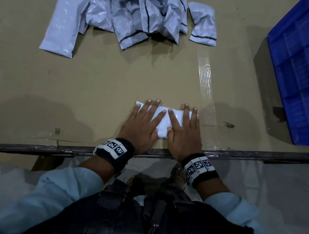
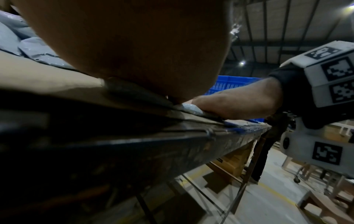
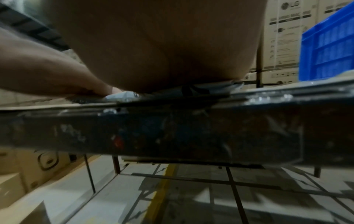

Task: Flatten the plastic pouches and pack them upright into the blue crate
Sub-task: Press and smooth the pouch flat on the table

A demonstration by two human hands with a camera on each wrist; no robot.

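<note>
- Both hands lie flat near the front edge of the surface [image 1: 99,81]: the left hand [image 1: 142,127] and the right hand [image 1: 184,134] sit side by side, palms down, on one white pouch [image 1: 161,122].
- Fingers of each hand are straight and spread, pressing down and gripping nothing; the left fingers [image 1: 151,109] cover the pouch's left half, the right fingers [image 1: 186,113] its right half, and the two thumbs nearly meet over its middle.
- Only a strip of that pouch shows between the hands, with its far left corner peeking past the left fingertips.
- From the left wrist view a pale corner of it [image 2: 191,107] shows under the heel of the right hand.
- One heap of grey pouches [image 1: 137,9] lies at the far side, well apart from the hands; they overlap too much to count exactly, though roughly ten show.
- One blue crate [image 1: 308,65] stands at the far right of the surface, its ribbed wall facing the hands.
</note>
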